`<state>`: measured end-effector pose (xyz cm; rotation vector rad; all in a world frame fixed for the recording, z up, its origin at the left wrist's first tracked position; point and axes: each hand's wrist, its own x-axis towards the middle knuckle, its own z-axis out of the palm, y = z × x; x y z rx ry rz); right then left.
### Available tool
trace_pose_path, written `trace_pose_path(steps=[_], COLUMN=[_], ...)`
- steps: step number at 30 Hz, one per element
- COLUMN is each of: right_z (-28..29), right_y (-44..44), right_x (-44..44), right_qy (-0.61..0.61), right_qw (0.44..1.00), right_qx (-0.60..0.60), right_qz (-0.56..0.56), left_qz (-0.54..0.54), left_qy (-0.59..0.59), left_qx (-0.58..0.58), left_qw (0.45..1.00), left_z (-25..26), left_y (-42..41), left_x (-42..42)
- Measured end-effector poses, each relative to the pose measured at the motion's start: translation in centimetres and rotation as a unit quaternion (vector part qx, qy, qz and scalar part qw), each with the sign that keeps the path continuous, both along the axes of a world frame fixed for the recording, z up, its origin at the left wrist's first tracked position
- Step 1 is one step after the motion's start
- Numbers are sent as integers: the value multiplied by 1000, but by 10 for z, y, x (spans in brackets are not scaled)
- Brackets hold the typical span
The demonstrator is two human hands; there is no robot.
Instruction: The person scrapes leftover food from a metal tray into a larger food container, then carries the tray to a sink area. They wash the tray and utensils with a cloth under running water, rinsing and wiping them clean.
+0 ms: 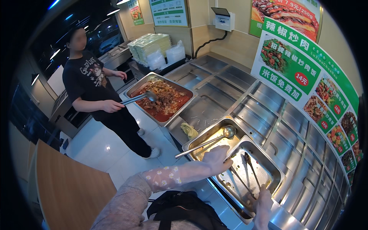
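My left hand (217,161), in what looks like a thin clear glove with a daisy-patterned sleeve behind it, is at the shared side of two steel food pans, its fingers on the rim. My right hand (263,199) is at the near right rim of the nearer steel pan (268,166), beside the handle end of dark-tipped metal tongs (253,169) lying in it. Food scraps dot that pan. The other steel pan (198,135) has oily residue, and a steel ladle (229,131) rests across it. How firmly each hand grips is partly hidden.
A co-worker (89,77) stands at the left with tongs (135,99) over a large pan of red saucy food (164,100). A crumpled yellowish cloth (189,130) lies on the steel counter (204,109). Stacked containers (149,47) stand behind; a wooden surface (72,189) is lower left.
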<state>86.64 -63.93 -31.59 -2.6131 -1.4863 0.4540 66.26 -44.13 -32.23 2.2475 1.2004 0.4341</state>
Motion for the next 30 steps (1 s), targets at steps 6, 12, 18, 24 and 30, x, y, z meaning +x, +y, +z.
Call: trace_pose_path(steps=[6, 12, 18, 24, 30], right_z=[4, -17, -21, -13, -47], right_y=[-14, -59, -82, -79, -84], right_x=[14, 53, 63, 54, 71], right_qy=[21, 38, 92, 151, 294], right_qw=[999, 941, 922, 911, 873], right_qx=[31, 297, 263, 230, 156], right_qz=[24, -154, -269, -308, -356], left_qz=[46, 51, 68, 77, 98], left_qy=[-90, -115, -63, -34, 38], left_qx=[36, 109, 108, 107, 83], left_qw=[994, 986, 990, 991, 991], left_z=[2, -27, -26, -23, -14], left_y=[-46, -61, -44, -14, 43], left_x=[-33, -71, -80, -67, -49])
